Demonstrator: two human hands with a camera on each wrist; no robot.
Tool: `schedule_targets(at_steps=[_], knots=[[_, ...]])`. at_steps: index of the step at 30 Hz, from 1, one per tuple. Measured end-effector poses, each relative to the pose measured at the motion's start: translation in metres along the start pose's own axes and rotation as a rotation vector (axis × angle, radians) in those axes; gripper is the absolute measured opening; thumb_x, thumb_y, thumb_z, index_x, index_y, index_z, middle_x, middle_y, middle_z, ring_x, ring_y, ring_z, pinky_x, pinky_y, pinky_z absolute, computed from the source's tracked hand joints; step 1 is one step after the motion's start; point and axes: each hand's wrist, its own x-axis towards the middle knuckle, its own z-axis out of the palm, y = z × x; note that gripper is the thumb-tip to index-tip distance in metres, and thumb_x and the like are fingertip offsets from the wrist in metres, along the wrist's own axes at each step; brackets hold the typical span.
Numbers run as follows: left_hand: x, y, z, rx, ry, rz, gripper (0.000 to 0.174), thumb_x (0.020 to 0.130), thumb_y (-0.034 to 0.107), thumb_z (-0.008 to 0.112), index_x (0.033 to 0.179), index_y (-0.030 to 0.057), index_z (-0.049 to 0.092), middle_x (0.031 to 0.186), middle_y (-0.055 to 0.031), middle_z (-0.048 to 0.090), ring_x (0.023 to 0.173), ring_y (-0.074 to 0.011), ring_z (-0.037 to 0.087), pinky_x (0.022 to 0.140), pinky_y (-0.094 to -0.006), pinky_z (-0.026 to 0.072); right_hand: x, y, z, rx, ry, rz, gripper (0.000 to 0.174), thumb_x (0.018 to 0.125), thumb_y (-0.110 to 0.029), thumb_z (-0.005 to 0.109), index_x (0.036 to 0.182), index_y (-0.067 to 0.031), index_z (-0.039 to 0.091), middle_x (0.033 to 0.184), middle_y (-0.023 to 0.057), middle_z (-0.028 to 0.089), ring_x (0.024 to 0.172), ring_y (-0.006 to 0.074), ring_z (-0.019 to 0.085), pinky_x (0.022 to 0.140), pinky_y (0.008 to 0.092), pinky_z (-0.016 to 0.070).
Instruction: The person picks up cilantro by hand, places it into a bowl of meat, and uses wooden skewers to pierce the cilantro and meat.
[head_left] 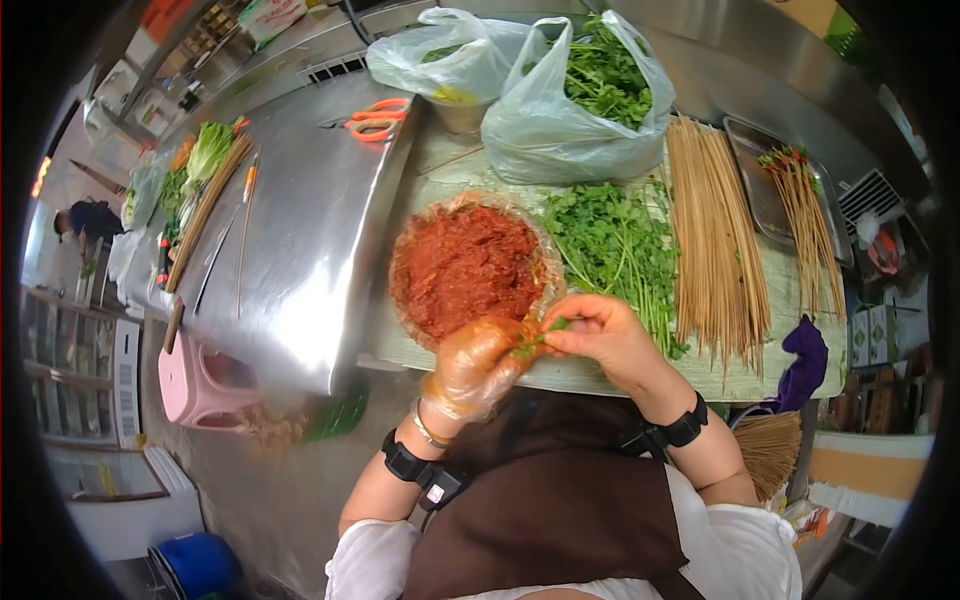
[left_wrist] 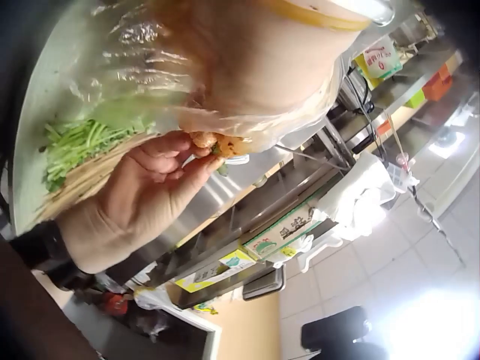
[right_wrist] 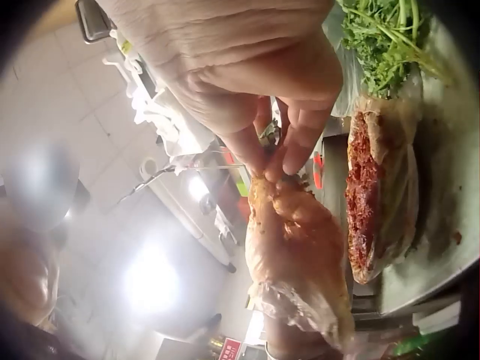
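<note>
My left hand [head_left: 475, 365] wears a clear plastic glove smeared with red-orange sauce. Its curled fingers pinch a small green cilantro sprig [head_left: 528, 349], and the bare right hand [head_left: 600, 340] pinches leaves of the same sprig between thumb and fingers. Both hands' fingertips meet, as the right wrist view also shows, with the left glove [right_wrist: 296, 240] below the bare fingers. Just beyond the left hand is a plastic-lined bowl [head_left: 402, 310] heaped with red marinated meat [head_left: 470, 260]. Cilantro [head_left: 620, 245] lies in a loose pile beyond the right hand.
Bamboo skewers [head_left: 712, 240] lie in a thick row right of the cilantro. Some filled skewers [head_left: 800, 195] rest over a metal tray [head_left: 745, 140]. A plastic bag [head_left: 560, 140] of greens stands behind. Orange-handled scissors [head_left: 375, 120] lie on the steel counter [head_left: 300, 220] at left.
</note>
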Motion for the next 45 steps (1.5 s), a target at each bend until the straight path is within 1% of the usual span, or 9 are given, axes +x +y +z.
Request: schedule_targets(at_steps=[6, 8, 12, 24, 30, 33, 36, 37, 45], knots=[[-0.008, 0.013, -0.007, -0.084, -0.051, -0.159, 0.018, 0.076, 0.003, 0.066, 0.093, 0.0015, 0.061, 0.075, -0.0108, 0.061, 0.066, -0.0247, 0.060, 0.060, -0.0348, 0.0472, -0.011, 0.012, -0.008, -0.076, 0.058, -0.001, 0.011, 0.080, 0.003, 0.064, 0.090, 0.0035, 0.062, 0.092, 0.0065, 0.061, 0.078, 0.0121, 0.062, 0.071, 0.0235, 0.0513], [-0.025, -0.024, -0.010, -0.130, 0.231, -0.176, 0.017, 0.075, 0.005, 0.069, 0.091, 0.0002, 0.062, 0.082, -0.0096, 0.066, 0.071, -0.0232, 0.062, 0.063, -0.0310, 0.0493, -0.015, 0.014, -0.018, -0.061, 0.123, 0.005, 0.010, 0.079, 0.004, 0.064, 0.089, 0.0040, 0.062, 0.090, 0.0065, 0.060, 0.077, 0.0121, 0.062, 0.070, 0.0239, 0.0518], [0.019, -0.033, -0.059, 0.387, 0.370, -0.092, 0.008, 0.074, 0.006, 0.068, 0.076, 0.0002, 0.062, 0.075, -0.0146, 0.063, 0.068, -0.0281, 0.061, 0.060, -0.0351, 0.0490, -0.021, 0.037, -0.036, -0.162, 0.140, -0.126, 0.008, 0.078, 0.004, 0.065, 0.085, 0.0031, 0.062, 0.088, 0.0066, 0.060, 0.076, 0.0119, 0.062, 0.067, 0.0240, 0.0526], [0.106, -0.071, -0.049, 0.767, -0.278, -0.067, 0.016, 0.070, 0.018, 0.065, 0.080, 0.0050, 0.066, 0.081, -0.0134, 0.060, 0.081, -0.0326, 0.058, 0.073, -0.0416, 0.0470, -0.023, 0.037, -0.044, -0.534, 0.034, -0.205, 0.006, 0.078, -0.004, 0.067, 0.083, -0.0017, 0.064, 0.084, 0.0048, 0.060, 0.075, 0.0123, 0.061, 0.064, 0.0230, 0.0510], [0.118, -0.073, -0.035, 0.956, -0.283, -0.234, 0.017, 0.070, 0.019, 0.065, 0.079, 0.0045, 0.066, 0.082, -0.0150, 0.060, 0.080, -0.0346, 0.057, 0.073, -0.0428, 0.0471, -0.023, 0.035, -0.044, -0.547, 0.032, -0.206, 0.006, 0.078, -0.005, 0.066, 0.083, -0.0019, 0.064, 0.084, 0.0046, 0.060, 0.074, 0.0121, 0.060, 0.062, 0.0228, 0.0497], [0.109, -0.080, -0.047, 0.715, -0.072, -0.212, 0.014, 0.076, 0.016, 0.064, 0.081, 0.0027, 0.065, 0.079, -0.0111, 0.062, 0.072, -0.0266, 0.060, 0.067, -0.0348, 0.0485, -0.022, 0.038, -0.046, -0.524, 0.038, -0.210, 0.007, 0.078, -0.005, 0.066, 0.083, -0.0018, 0.064, 0.083, 0.0046, 0.060, 0.073, 0.0117, 0.060, 0.061, 0.0226, 0.0496], [0.100, -0.076, -0.059, -0.318, 0.225, -0.770, 0.011, 0.081, 0.011, 0.063, 0.083, 0.0003, 0.063, 0.079, -0.0065, 0.063, 0.065, -0.0144, 0.058, 0.061, -0.0244, 0.0466, -0.022, 0.039, -0.045, -0.495, 0.047, -0.208, 0.007, 0.078, -0.004, 0.067, 0.084, -0.0016, 0.064, 0.083, 0.0045, 0.060, 0.071, 0.0112, 0.060, 0.060, 0.0222, 0.0495], [0.098, -0.054, -0.063, -0.529, 0.294, -0.751, 0.009, 0.083, 0.007, 0.062, 0.088, -0.0006, 0.061, 0.079, -0.0045, 0.063, 0.059, -0.0066, 0.053, 0.052, -0.0170, 0.0415, -0.022, 0.039, -0.045, -0.485, 0.047, -0.206, 0.007, 0.078, -0.004, 0.067, 0.084, -0.0015, 0.064, 0.083, 0.0044, 0.060, 0.071, 0.0111, 0.060, 0.060, 0.0221, 0.0494], [0.066, -0.030, -0.065, -0.585, 0.323, -0.759, 0.013, 0.086, 0.016, 0.062, 0.090, 0.0045, 0.060, 0.070, -0.0019, 0.057, 0.050, -0.0050, 0.043, 0.044, -0.0178, 0.0311, -0.023, 0.038, -0.043, -0.531, 0.055, -0.189, 0.008, 0.077, -0.003, 0.067, 0.085, -0.0009, 0.064, 0.084, 0.0049, 0.060, 0.073, 0.0113, 0.061, 0.061, 0.0217, 0.0500]])
